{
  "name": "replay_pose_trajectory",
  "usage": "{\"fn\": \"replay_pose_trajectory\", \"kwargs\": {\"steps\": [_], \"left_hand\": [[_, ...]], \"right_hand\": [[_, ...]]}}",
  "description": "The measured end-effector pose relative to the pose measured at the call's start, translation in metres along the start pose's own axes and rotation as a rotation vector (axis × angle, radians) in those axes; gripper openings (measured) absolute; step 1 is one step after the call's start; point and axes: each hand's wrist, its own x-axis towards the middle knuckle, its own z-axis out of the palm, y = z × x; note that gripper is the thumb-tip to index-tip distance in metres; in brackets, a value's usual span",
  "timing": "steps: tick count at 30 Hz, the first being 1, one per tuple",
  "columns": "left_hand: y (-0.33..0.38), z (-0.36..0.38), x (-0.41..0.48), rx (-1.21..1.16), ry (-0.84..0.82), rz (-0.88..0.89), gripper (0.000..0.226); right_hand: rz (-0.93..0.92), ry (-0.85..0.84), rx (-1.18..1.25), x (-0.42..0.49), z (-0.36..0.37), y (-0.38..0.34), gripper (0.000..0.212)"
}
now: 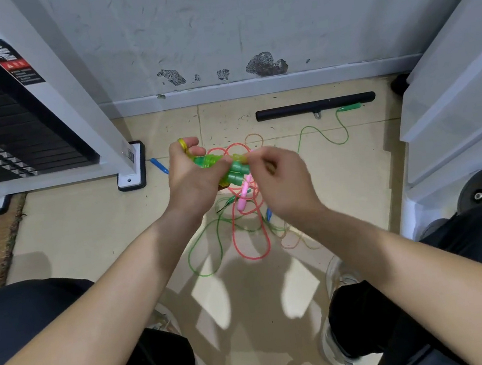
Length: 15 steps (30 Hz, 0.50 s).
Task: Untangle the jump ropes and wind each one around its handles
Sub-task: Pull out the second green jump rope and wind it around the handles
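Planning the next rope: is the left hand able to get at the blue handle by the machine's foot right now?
Probably not yet: the left hand grips the green handles. The blue handle itself lies bare on the floor, nothing over it.

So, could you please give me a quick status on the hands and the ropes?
Left hand grips green handles. Right hand pinches yellow cord at their end. Pink rope and green rope tangled on floor below.
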Motion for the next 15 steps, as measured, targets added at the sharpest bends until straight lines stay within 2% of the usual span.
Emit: {"fn": "replay_pose_trajectory", "kwargs": {"steps": [3,5,7,11,14,15], "left_hand": [[0.004,0.001,-0.003,0.005,-0.09,0.011,0.057],[0.008,0.0,-0.003,-0.115,-0.125,-0.076,0.055],[0.011,-0.004,0.001,-0.272,-0.152,-0.16,0.053],[0.015,-0.012,0.008,-0.414,-0.169,-0.188,0.048],[0.012,-0.01,0.007,-0.374,-0.133,-0.164,0.051],[0.011,-0.009,0.006,-0.358,-0.114,-0.162,0.052]], "right_hand": [[0.1,0.067,0.137,0.019,-0.017,-0.005,0.025],[0.185,0.091,0.211,0.028,-0.027,0.0,0.031],[0.222,0.079,0.125,0.034,-0.034,0.012,0.034],[0.243,-0.147,-0.207,0.028,-0.026,0.035,0.032],[0.185,-0.297,-0.277,0.015,-0.014,0.034,0.029],[0.163,-0.338,-0.319,0.012,-0.011,0.031,0.033]]}}
